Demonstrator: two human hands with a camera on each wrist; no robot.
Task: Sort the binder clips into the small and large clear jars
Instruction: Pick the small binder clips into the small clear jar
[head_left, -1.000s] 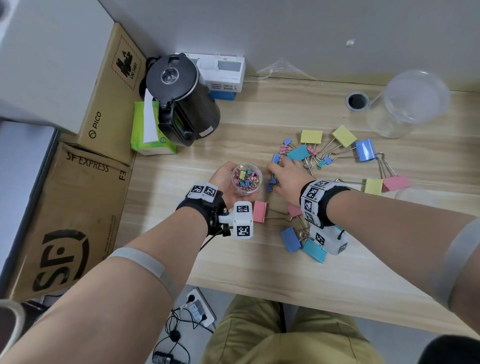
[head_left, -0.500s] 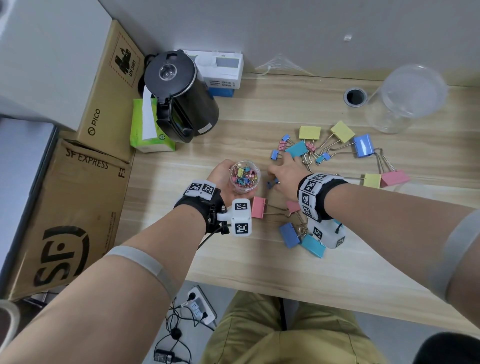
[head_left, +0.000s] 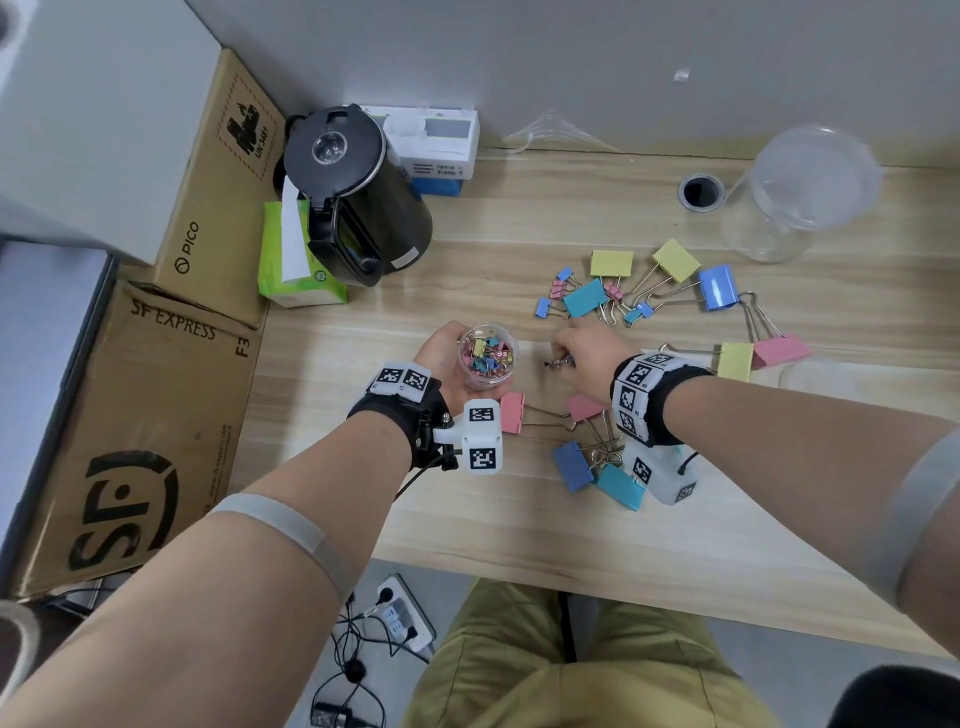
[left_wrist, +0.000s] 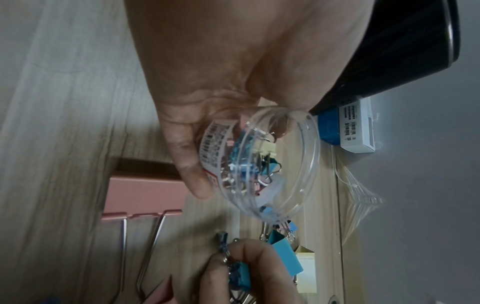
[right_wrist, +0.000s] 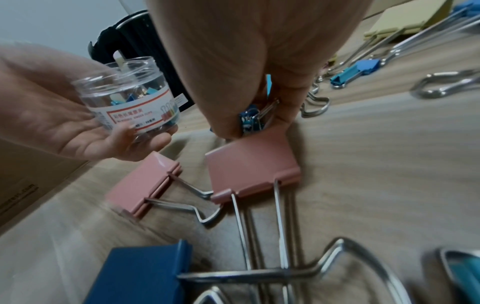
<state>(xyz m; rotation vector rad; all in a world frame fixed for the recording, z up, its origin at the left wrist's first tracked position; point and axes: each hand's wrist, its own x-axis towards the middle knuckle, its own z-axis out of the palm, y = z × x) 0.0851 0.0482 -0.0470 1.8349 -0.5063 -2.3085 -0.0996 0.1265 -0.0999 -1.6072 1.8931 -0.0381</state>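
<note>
Left of the small jar (head_left: 487, 356) stand a black kettle (head_left: 358, 197) and a green tissue pack (head_left: 291, 260), with cardboard boxes (head_left: 130, 405) further left off the desk (head_left: 519, 519). The left hand (head_left: 447, 358) cups the small jar upright, fingers curled round its labelled wall; it is open-topped and holds many small coloured clips. Just right of the jar, the right hand (head_left: 582, 358) pinches a few small blue clips (right_wrist: 250, 120) between thumb and fingertips, above a pink clip (head_left: 513, 413) lying on the desk. Further right of the jar lie large yellow, blue and pink clips mixed with small ones. Far right and back stands the large jar (head_left: 795, 202), apparently without clips.
</note>
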